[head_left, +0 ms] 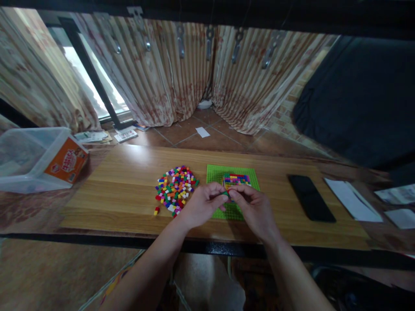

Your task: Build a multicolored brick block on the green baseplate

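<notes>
My left hand (204, 204) and my right hand (254, 210) meet above a green studded baseplate (214, 172). Between the left thumb and fingers is a small green toy brick (226, 194). Close beside it, a small red toy brick (228, 191) shows at the right fingertips. Behind the fingers, a low block built of many-coloured bricks (238, 178) stands on the baseplate, its near part hidden by my hands. Left of my left hand lies a pile of loose coloured bricks (177, 188), with a red and yellow piece (156, 211) apart from it.
A black phone (311, 198) lies on the wooden board (119, 190) to the right, with white papers (352, 199) beyond it. At the far left stands a clear plastic bin (35, 172) with an orange label. Patterned curtains (175, 77) hang behind the table.
</notes>
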### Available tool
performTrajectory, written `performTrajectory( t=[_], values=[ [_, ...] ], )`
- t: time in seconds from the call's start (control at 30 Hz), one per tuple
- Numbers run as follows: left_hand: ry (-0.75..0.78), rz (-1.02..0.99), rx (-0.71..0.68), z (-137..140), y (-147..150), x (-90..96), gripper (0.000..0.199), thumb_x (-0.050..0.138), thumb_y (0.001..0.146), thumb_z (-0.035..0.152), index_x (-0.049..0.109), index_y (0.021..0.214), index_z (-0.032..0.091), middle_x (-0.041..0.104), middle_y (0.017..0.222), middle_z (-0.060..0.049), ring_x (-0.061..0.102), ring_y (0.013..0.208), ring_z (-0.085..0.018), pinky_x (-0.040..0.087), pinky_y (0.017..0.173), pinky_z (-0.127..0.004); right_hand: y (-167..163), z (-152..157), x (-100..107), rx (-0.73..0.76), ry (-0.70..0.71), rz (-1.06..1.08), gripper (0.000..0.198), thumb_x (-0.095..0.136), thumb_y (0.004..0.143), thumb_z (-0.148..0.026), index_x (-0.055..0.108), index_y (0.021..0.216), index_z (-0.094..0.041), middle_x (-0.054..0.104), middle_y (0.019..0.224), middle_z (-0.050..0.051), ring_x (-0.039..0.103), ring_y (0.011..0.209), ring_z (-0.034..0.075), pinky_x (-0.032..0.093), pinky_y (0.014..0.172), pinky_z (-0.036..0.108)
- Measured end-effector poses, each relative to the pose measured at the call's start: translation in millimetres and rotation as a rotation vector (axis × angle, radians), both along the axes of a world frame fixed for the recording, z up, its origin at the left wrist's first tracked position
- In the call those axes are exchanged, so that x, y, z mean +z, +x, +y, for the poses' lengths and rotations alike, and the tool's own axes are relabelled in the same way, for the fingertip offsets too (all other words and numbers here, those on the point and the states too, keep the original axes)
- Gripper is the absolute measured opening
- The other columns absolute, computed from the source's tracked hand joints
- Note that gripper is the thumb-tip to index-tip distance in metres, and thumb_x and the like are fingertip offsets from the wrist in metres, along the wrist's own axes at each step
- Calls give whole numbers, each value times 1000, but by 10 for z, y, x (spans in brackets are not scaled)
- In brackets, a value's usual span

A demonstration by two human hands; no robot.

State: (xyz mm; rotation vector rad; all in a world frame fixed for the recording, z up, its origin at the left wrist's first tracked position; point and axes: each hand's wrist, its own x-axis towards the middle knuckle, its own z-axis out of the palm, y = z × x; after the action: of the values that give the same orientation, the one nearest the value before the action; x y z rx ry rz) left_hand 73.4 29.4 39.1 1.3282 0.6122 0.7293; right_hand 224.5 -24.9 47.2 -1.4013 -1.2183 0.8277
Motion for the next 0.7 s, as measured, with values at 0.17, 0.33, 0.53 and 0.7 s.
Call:
performTrajectory(
  t=[0.17, 0.33, 0.53, 0.7],
  values=[
    [33, -7, 1, -7, 3, 43, 16, 65, 83, 28, 61, 82, 13, 62, 71, 2, 60, 62, -9, 50, 63, -21, 6, 9, 44, 41, -30, 86, 18, 66, 80, -37, 70, 75, -20, 67, 71, 0, 58, 69, 14, 46, 68, 28],
    [41, -26, 3, -22, -6, 101, 16, 66, 82, 29, 62, 81, 14, 64, 71, 1, 60, 64, -9, 50, 64, -22, 12, 17, 40, 49, -39, 174, 20, 70, 75, -39, 69, 71, -20, 65, 68, 0, 55, 66, 14, 46, 66, 28],
    [66, -24, -15, -24, -16, 120, 14, 65, 83, 28, 63, 84, 14, 66, 75, -1, 61, 67, -10, 51, 66, -22, 12, 11, 7, 39, -37, 186, 21, 69, 76, -42, 71, 72, -21, 64, 67, 0, 53, 63, 13, 45, 61, 28],
    [28, -19, 22, -18, -18, 82, 14, 64, 83, 28, 61, 84, 15, 65, 76, -1, 62, 66, -10, 51, 67, -24, 97, 6, 21, -45, 0, 161, 16, 72, 74, -39, 73, 75, -23, 69, 74, 0, 60, 68, 15, 48, 69, 31]
  ],
)
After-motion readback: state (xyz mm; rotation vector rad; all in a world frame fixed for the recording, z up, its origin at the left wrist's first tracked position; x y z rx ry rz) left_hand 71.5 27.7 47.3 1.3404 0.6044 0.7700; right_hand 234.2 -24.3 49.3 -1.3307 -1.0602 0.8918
